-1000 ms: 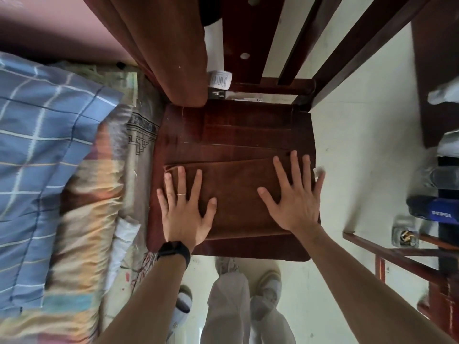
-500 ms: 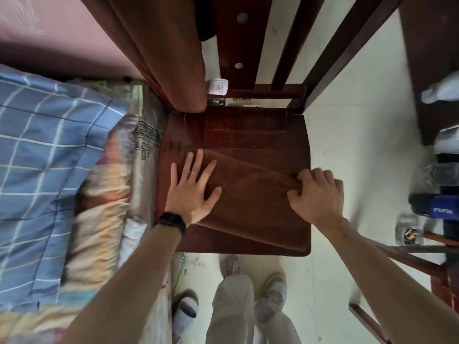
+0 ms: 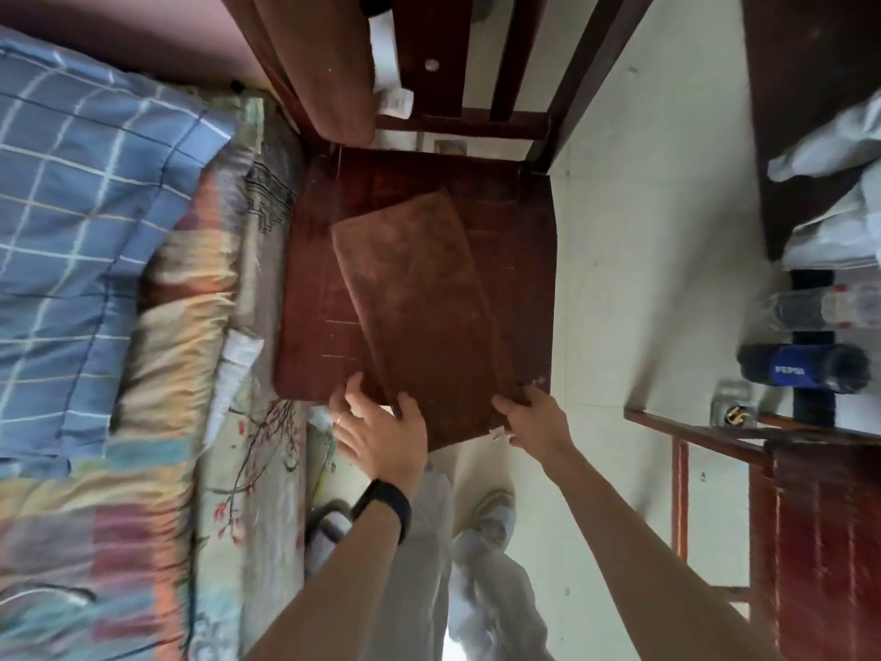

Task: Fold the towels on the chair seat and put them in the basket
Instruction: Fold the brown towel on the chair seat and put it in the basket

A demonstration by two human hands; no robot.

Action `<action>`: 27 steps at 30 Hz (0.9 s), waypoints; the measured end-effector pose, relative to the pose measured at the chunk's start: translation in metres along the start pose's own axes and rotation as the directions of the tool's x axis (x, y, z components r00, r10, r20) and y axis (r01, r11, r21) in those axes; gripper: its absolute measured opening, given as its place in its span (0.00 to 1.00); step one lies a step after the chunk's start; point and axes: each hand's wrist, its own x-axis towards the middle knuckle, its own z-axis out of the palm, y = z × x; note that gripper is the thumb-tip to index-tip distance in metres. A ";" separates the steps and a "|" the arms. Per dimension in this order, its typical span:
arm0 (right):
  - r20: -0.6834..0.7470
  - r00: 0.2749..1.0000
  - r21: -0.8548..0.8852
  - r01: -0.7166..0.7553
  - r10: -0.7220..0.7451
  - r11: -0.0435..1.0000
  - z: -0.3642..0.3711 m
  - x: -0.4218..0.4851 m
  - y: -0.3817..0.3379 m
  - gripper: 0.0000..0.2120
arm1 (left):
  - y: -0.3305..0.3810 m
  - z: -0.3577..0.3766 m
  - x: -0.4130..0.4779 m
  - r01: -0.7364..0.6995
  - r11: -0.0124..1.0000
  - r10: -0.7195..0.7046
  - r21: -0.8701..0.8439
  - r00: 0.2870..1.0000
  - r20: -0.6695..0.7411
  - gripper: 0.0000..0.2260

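A view from above, looking down at a dark wooden chair seat (image 3: 310,279) in the centre of the frame. A folded brown towel (image 3: 419,302) lies on it, turned so that its long side runs from the upper middle of the seat down toward the viewer. Its near end hangs past the seat's front edge.

Both hands hold that near end. The left hand (image 3: 381,431) takes the lower left corner, thumb on top of the cloth; its fingers run along or under the edge, and which of the two cannot be told. The right hand (image 3: 534,417) pinches the lower right corner, thumb on top and fingers curled round the edge.

This is a quick change. A second ago the towel lay crosswise on the seat and both hands pressed flat on it with fingers spread. Half a second ago the right hand had closed on the right end while the left stayed flat. Now the towel has swung round a quarter turn and both hands grip it.

That suggests the smoothing is done. The towel is probably being lined up for one more fold, or drawn off the seat to be carried away.

No basket is in view. More brown cloth (image 3: 324,64) hangs over the chair back at the top. A bed with blue checked bedding (image 3: 95,183) fills the left side.
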 end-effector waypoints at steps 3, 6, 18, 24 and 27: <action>0.087 0.996 0.013 0.020 -0.021 1.000 0.001 -0.009 0.011 0.07 | -0.031 0.007 -0.013 0.232 0.972 -0.214 -0.026 0.929 0.301 0.27; 0.134 0.990 0.028 0.047 -0.050 0.999 0.000 -0.017 0.022 0.07 | -0.046 0.005 -0.008 0.339 0.913 -0.210 -0.225 0.866 0.454 0.27; 0.090 0.996 0.289 -0.043 0.018 0.956 0.010 -0.059 0.070 0.11 | -0.083 -0.060 -0.033 0.643 0.658 -0.131 -0.393 0.611 0.780 0.12; 0.097 0.993 0.334 -0.091 0.061 0.938 0.002 -0.067 0.089 0.13 | -0.095 -0.061 -0.046 0.587 0.754 -0.164 -0.295 0.604 0.780 0.20; 0.077 0.994 0.306 -0.094 0.073 0.948 -0.003 -0.073 0.095 0.13 | -0.096 -0.062 -0.059 0.515 0.833 -0.174 -0.204 0.592 0.787 0.19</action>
